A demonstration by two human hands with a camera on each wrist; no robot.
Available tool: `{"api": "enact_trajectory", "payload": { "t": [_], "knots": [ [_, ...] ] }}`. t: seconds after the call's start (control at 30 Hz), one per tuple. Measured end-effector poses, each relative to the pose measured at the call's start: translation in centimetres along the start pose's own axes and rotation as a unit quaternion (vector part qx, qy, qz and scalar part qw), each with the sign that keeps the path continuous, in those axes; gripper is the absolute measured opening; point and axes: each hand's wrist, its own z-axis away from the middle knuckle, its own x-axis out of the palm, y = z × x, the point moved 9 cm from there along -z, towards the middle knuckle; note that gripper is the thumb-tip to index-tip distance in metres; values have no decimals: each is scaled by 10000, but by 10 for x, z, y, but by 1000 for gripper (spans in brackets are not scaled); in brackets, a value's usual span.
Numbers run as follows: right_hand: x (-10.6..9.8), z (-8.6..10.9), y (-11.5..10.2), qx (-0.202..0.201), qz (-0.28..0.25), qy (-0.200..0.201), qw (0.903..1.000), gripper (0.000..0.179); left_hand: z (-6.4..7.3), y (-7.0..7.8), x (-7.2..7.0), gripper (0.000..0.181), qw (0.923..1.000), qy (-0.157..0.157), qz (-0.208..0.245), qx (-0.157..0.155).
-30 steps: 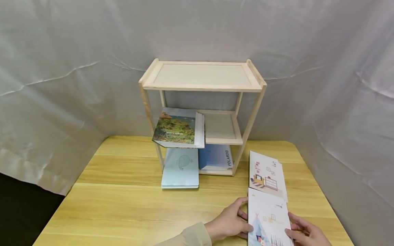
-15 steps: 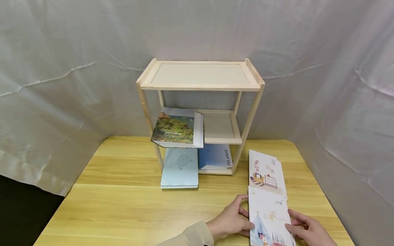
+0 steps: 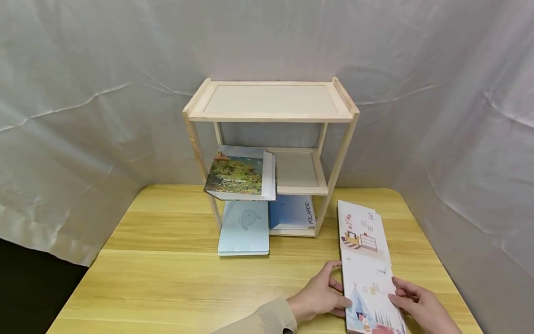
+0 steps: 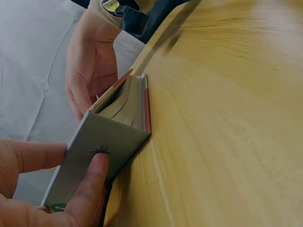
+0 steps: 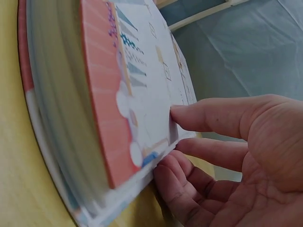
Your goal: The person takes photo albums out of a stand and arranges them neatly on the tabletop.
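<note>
A thick white hardcover book (image 3: 369,297) with a blue tent picture lies at the front right of the table, held between both hands. My left hand (image 3: 321,297) grips its left side, thumb on the cover edge; in the left wrist view a finger presses the white spine (image 4: 78,175). From the right, my right hand (image 3: 421,304) pinches the opposite edge, thumb on the cover (image 5: 161,94) and fingers below. Beyond it, end to end, lies a second white book (image 3: 363,227) with a sofa picture. The page block (image 4: 127,101) shows at the near end.
A three-tier wooden shelf (image 3: 271,119) stands at the back centre. A photo album (image 3: 238,174) overhangs its middle tier; a pale blue whale notebook (image 3: 246,227) and a blue Polaroid book (image 3: 292,213) lie on the bottom tier. Grey cloth (image 3: 459,139) surrounds the table (image 3: 167,278).
The tent-picture book has shifted slightly right with both hands still on it, and its left edge now lines up with the sofa-picture book's. The view has shifted a little.
</note>
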Motion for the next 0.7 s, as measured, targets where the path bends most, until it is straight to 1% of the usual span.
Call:
{"api": "enact_trajectory", "payload": {
  "t": [0.13,0.3,0.47,0.57,0.7],
  "knots": [
    [-7,-5,-2,-111,300,140,9994,74,-6,0,5,88,9999,150,39,0],
    [-14,-7,-4,-178,404,290,9986,70,-10,-1,12,88,9996,292,-18,38],
    [-16,-8,-4,-175,261,244,9992,73,-8,-4,15,87,9993,358,-53,2],
    [-13,-7,-6,-163,111,195,9996,73,-5,-5,13,87,9993,368,-32,-5],
    [-9,-6,-8,-159,69,168,9997,72,-1,-5,10,87,9994,354,-44,29]
  ]
}}
